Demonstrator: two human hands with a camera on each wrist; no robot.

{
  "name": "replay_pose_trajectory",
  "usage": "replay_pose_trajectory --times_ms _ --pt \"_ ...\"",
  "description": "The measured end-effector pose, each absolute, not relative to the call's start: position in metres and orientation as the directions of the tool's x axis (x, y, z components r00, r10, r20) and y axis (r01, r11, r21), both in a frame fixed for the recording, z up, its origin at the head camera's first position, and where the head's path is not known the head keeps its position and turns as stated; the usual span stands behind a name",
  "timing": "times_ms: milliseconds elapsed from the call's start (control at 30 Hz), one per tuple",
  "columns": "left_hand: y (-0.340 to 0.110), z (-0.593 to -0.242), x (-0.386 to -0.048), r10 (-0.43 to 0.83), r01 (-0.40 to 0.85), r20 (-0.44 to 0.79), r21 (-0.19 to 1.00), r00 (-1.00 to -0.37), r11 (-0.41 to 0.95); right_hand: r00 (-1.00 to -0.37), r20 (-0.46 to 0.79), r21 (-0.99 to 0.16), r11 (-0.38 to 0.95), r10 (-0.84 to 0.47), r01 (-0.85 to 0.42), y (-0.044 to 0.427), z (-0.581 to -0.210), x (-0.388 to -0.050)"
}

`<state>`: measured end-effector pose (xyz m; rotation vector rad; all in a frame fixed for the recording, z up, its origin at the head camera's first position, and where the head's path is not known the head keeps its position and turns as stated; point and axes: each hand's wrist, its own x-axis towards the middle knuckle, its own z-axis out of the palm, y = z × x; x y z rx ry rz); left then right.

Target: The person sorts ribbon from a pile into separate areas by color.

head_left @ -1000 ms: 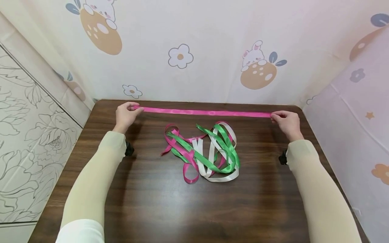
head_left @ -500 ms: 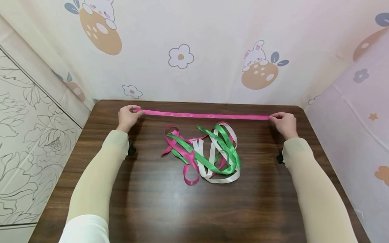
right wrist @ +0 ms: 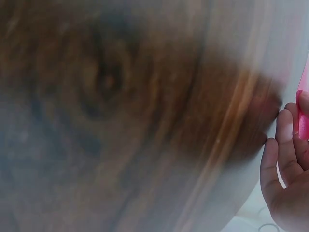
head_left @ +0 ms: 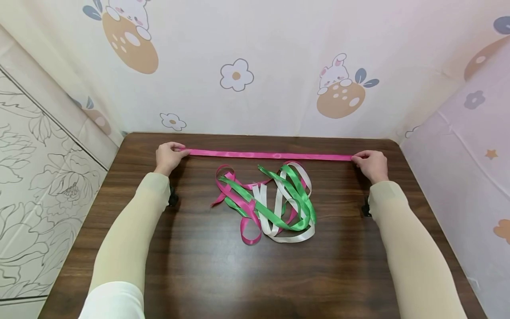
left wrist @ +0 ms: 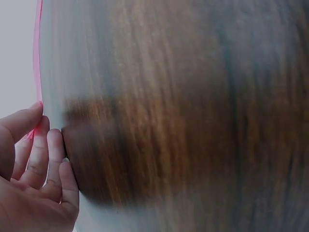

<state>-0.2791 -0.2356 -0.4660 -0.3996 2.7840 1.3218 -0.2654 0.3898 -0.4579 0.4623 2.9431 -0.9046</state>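
Observation:
A pink satin ribbon point(head_left: 263, 155) stretches straight across the back of the dark wooden table point(head_left: 223, 274). At its left end, my left hand point(head_left: 168, 157) pinches it between thumb and index finger; the left wrist view shows the ribbon point(left wrist: 36, 53) running up from that pinch. My right hand point(head_left: 372, 165) pinches the right end, and a short tail of pink ribbon point(right wrist: 304, 124) hangs past the thumb in the right wrist view. In front of the stretched ribbon lies a loose tangle of ribbons: green point(head_left: 275, 215), white point(head_left: 295, 238) and pink point(head_left: 250, 241).
A curtain point(head_left: 271, 44) printed with rabbits and flowers hangs behind the table's back edge. To the left stands a white panel point(head_left: 36, 190) with line-drawn flowers. More printed cloth point(head_left: 474, 146) borders the right side.
Both hands have come slightly toward the front with the stretched ribbon, and a little closer together. The ribbon now lies lower in the head view, nearer the tangle, which stays in place.

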Motion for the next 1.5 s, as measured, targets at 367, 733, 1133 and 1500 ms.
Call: replay_pose_trajectory --times_ms 367,733,1133,1500 --pt "-0.231 -0.470 -0.283 -0.285 -0.275 -0.112 0.725 -0.952 0.631 -0.943 -0.146 -0.523 0.785 0.300 0.331 0.378 -0.459 -0.277" --pt "-0.228 -0.476 -0.287 -0.298 -0.260 -0.078 0.721 -0.951 0.642 -0.932 -0.145 -0.531 0.769 0.331 0.356 0.382 -0.467 -0.282" --pt "-0.231 -0.481 -0.283 -0.325 -0.262 -0.061 0.739 -0.944 0.621 -0.913 -0.139 -0.574 0.720 0.384 0.390 0.385 -0.474 -0.284" --pt "-0.231 -0.480 -0.284 -0.336 -0.267 -0.049 0.717 -0.940 0.643 -0.909 -0.134 -0.588 0.706 0.395 0.394 0.388 -0.475 -0.282"
